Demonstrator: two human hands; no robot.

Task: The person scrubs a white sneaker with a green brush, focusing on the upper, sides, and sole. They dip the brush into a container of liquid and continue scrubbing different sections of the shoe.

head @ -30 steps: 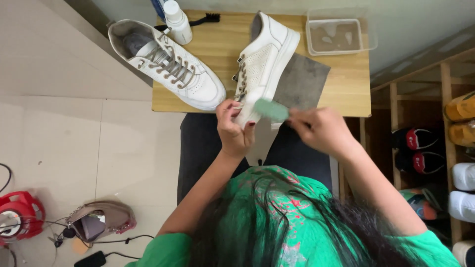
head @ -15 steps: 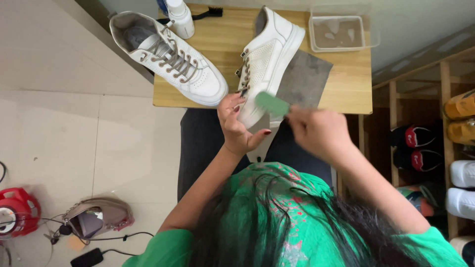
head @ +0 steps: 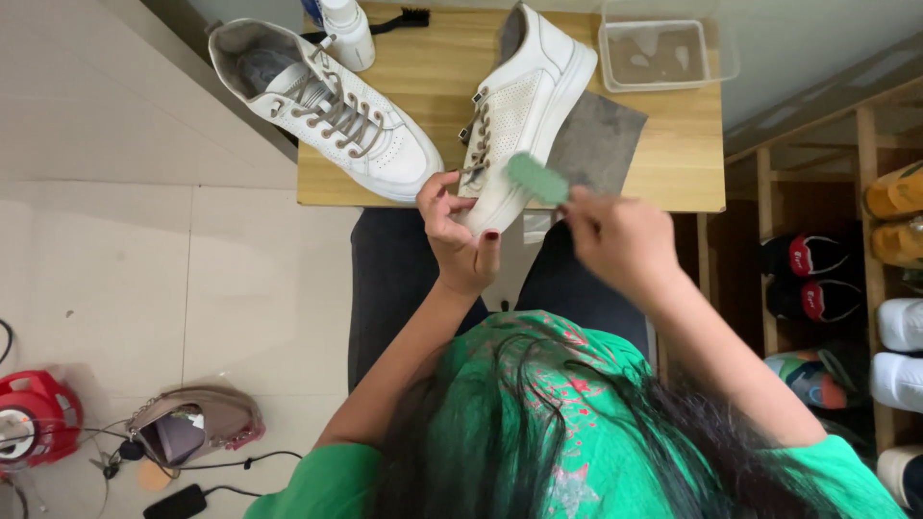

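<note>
My left hand (head: 460,234) grips the toe of a white sneaker (head: 524,106), which is tilted on its side over the front edge of a small wooden table (head: 673,163). A small green brush (head: 537,179) is pinched in my right hand (head: 615,235), and its head touches the side of that shoe near the toe. The shoe rests partly on a grey cloth (head: 598,139). A second white sneaker (head: 322,106) with grey laces lies on the left part of the table.
A white bottle (head: 344,34), a black brush (head: 409,19) and a clear plastic tub (head: 663,53) with water stand at the table's back. A shoe rack (head: 865,259) with several shoes is at the right. On the tiled floor at the left lie a red appliance (head: 29,423), a tan bag (head: 192,428) and cables.
The view has shifted slightly. My right hand with the green brush has moved a little along the shoe's side; my left hand keeps hold of the toe.
</note>
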